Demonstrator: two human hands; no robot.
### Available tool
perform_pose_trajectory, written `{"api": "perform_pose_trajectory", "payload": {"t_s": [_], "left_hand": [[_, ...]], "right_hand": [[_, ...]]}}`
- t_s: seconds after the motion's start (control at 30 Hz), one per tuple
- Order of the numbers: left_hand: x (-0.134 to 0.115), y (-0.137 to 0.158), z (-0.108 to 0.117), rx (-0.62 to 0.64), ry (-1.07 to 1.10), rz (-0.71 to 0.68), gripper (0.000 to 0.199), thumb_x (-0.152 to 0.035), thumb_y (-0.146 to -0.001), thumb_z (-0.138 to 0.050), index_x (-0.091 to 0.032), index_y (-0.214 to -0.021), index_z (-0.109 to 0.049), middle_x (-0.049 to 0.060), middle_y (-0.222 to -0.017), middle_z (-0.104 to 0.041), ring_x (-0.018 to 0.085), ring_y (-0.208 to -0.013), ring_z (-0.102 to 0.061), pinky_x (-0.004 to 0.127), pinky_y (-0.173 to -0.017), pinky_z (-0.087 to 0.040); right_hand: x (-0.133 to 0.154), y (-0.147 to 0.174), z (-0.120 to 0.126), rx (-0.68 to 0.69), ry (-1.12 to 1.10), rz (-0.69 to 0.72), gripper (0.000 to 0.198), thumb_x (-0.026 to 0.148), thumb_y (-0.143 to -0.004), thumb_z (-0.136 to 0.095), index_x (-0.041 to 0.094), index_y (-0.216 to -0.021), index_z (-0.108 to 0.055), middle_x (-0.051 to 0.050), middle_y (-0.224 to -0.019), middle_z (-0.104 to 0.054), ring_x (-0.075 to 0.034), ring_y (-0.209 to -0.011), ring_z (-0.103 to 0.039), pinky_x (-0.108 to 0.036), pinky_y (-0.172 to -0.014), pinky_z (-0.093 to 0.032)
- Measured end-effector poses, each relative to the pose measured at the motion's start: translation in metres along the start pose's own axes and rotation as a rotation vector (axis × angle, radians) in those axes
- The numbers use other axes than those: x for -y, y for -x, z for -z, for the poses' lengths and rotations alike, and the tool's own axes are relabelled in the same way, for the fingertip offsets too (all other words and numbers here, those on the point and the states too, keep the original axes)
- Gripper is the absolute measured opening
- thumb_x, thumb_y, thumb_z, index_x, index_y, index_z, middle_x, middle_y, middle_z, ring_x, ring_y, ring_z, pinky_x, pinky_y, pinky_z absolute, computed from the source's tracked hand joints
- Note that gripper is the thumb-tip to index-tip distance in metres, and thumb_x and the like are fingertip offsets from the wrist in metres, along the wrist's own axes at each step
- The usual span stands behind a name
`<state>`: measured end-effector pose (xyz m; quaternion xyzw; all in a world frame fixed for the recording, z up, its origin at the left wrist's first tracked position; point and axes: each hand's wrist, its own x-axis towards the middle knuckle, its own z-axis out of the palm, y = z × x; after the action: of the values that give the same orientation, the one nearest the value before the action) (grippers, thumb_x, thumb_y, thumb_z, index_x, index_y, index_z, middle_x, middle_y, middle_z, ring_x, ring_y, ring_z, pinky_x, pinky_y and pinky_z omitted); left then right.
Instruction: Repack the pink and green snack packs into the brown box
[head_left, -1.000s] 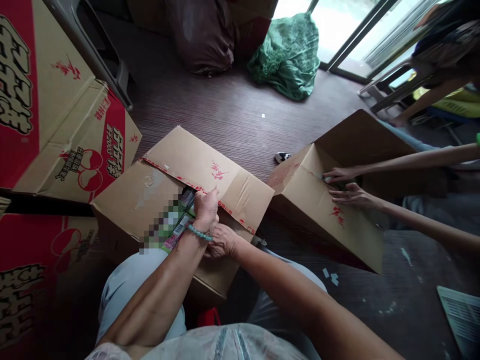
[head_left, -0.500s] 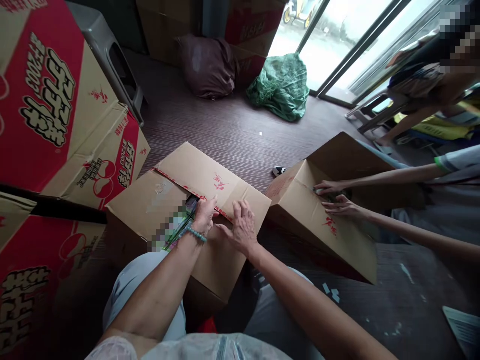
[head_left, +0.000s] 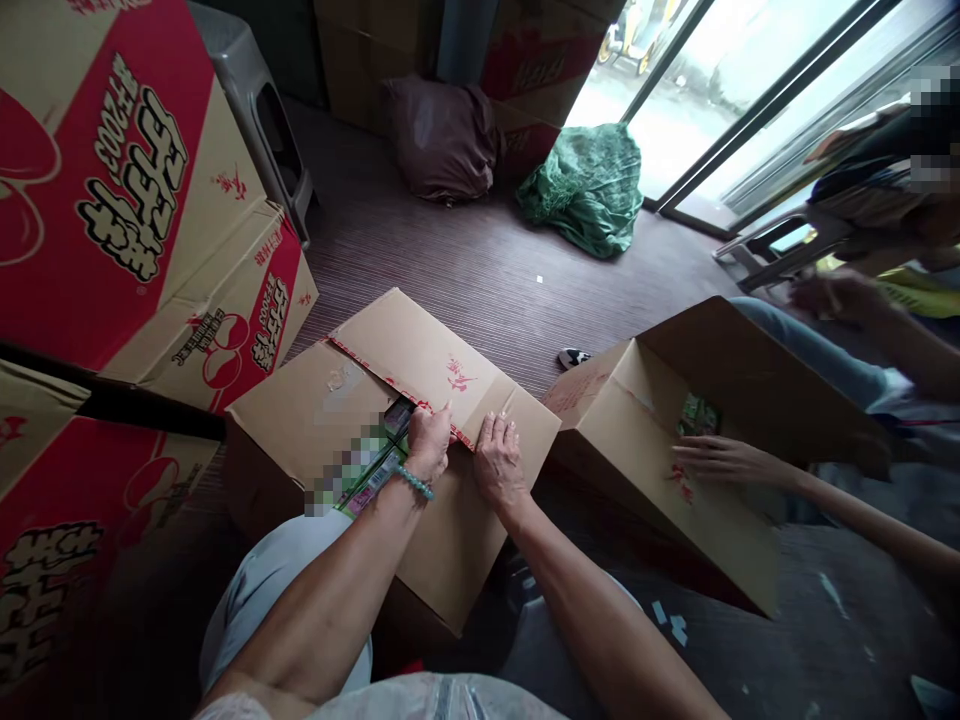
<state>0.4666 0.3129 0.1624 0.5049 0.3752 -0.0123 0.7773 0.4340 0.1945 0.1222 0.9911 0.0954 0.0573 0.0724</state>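
Between my knees stands a cardboard box (head_left: 446,570) with its top flaps folded inward. Through the gap between the flaps, small green and pink packages (head_left: 371,478) show inside. My left hand (head_left: 429,445), with a teal bead bracelet (head_left: 414,482) at the wrist, is closed around the printed edge of the far flap (head_left: 431,350); its fingertips are partly hidden. To the right of it, my right hand (head_left: 500,462) lies flat on the flaps near the box's right corner, fingers stretched out.
At right, another open carton (head_left: 637,455) holds a green package (head_left: 699,415); a co-worker's hand (head_left: 712,460) rests over its flap. Large red-printed cartons (head_left: 247,330) stand at left beside a grey stool (head_left: 289,130). Farther back lie a maroon bag (head_left: 442,140) and a green sack (head_left: 585,190).
The view has shifted slightly, moving the scene right. My right hand's thumb has drawn in, and its fingers lie flatter. One of the co-worker's hands has lifted away from the other carton, exposing the green package.
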Motion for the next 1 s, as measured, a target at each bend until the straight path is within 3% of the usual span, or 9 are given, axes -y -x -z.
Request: {"api": "perform_pose_trajectory", "payload": {"t_s": [0.17,0.33,0.43,0.57,0.73,0.83,0.9,0.97,1.0], "left_hand": [[-0.005,0.002,-0.003,0.027,-0.023,-0.031,0.020,-0.023,-0.073,-0.064,-0.016,-0.066,-0.048,-0.002,-0.061,-0.056,0.008,-0.045,-0.048,0.019,-0.037,-0.038],[-0.023,0.008,-0.012,0.143,0.132,-0.020,0.019,-0.023,-0.076,-0.067,-0.014,-0.079,-0.051,0.002,-0.077,-0.061,0.009,-0.052,-0.055,0.024,-0.047,-0.051],[-0.035,0.013,-0.010,0.271,0.178,0.007,0.017,-0.019,-0.079,-0.064,-0.014,-0.087,-0.050,0.005,-0.080,-0.065,0.011,-0.053,-0.060,0.026,-0.050,-0.054],[-0.040,0.018,0.004,0.384,-0.053,0.093,0.015,-0.025,-0.086,-0.056,-0.011,-0.084,-0.056,0.007,-0.066,-0.065,0.013,-0.050,-0.061,0.022,-0.048,-0.050],[-0.035,0.025,0.020,0.307,-0.332,0.093,0.023,-0.029,-0.087,-0.054,-0.010,-0.075,-0.057,0.005,-0.058,-0.059,0.012,-0.048,-0.057,0.023,-0.051,-0.049],[-0.039,0.032,0.038,0.316,-0.471,-0.065,0.024,-0.030,-0.079,-0.064,-0.010,-0.091,-0.061,0.007,-0.071,-0.064,0.017,-0.066,-0.064,0.029,-0.066,-0.053],[-0.043,0.036,0.063,0.257,-0.719,-0.350,0.042,-0.034,-0.077,-0.065,-0.013,-0.112,-0.059,0.013,-0.097,-0.067,0.023,-0.094,-0.064,0.036,-0.086,-0.050],[-0.043,0.034,0.099,0.026,-0.996,-0.689,0.058,-0.041,-0.080,-0.058,-0.010,-0.129,-0.049,0.021,-0.129,-0.053,0.031,-0.125,-0.047,0.045,-0.105,-0.037],[-0.040,0.031,0.120,-0.137,-1.084,-0.749,0.067,-0.045,-0.081,-0.054,-0.008,-0.135,-0.042,0.025,-0.136,-0.046,0.036,-0.133,-0.036,0.050,-0.109,-0.030]], "right_hand": [[-0.008,-0.013,0.028,0.162,0.046,0.105,0.051,0.002,-0.085,-0.028,-0.003,-0.132,-0.046,-0.032,-0.133,-0.049,-0.034,-0.118,-0.055,-0.042,-0.090,-0.049],[-0.034,-0.052,0.093,0.397,0.069,0.278,0.029,0.012,-0.085,-0.044,0.011,-0.110,-0.059,-0.016,-0.096,-0.068,-0.025,-0.085,-0.066,-0.030,-0.072,-0.047],[-0.049,-0.086,0.119,0.509,0.099,0.444,0.021,0.016,-0.083,-0.051,0.015,-0.098,-0.066,-0.010,-0.085,-0.069,-0.022,-0.083,-0.065,-0.027,-0.069,-0.044],[-0.048,-0.097,0.121,0.567,0.074,0.500,0.019,0.018,-0.083,-0.053,0.018,-0.091,-0.070,-0.008,-0.086,-0.070,-0.019,-0.083,-0.065,-0.025,-0.070,-0.042],[-0.031,-0.045,0.096,0.426,0.056,0.405,0.026,0.024,-0.089,-0.048,0.012,-0.105,-0.065,-0.015,-0.096,-0.068,-0.021,-0.082,-0.065,-0.029,-0.070,-0.045],[-0.042,-0.029,0.082,0.384,-0.142,0.409,0.039,0.043,-0.095,-0.041,0.018,-0.118,-0.059,-0.013,-0.117,-0.063,-0.020,-0.098,-0.062,-0.028,-0.082,-0.045],[-0.058,-0.037,0.075,0.296,-0.250,0.306,0.047,0.050,-0.097,-0.033,0.020,-0.126,-0.055,-0.011,-0.130,-0.056,-0.019,-0.117,-0.053,-0.028,-0.095,-0.039],[-0.076,-0.051,0.067,0.189,-0.257,0.117,0.051,0.051,-0.098,-0.027,0.019,-0.128,-0.053,-0.012,-0.134,-0.052,-0.020,-0.126,-0.044,-0.031,-0.101,-0.034],[-0.083,-0.059,0.062,0.158,-0.249,0.032,0.052,0.052,-0.098,-0.026,0.019,-0.126,-0.053,-0.012,-0.132,-0.053,-0.021,-0.126,-0.044,-0.032,-0.102,-0.033]]}}
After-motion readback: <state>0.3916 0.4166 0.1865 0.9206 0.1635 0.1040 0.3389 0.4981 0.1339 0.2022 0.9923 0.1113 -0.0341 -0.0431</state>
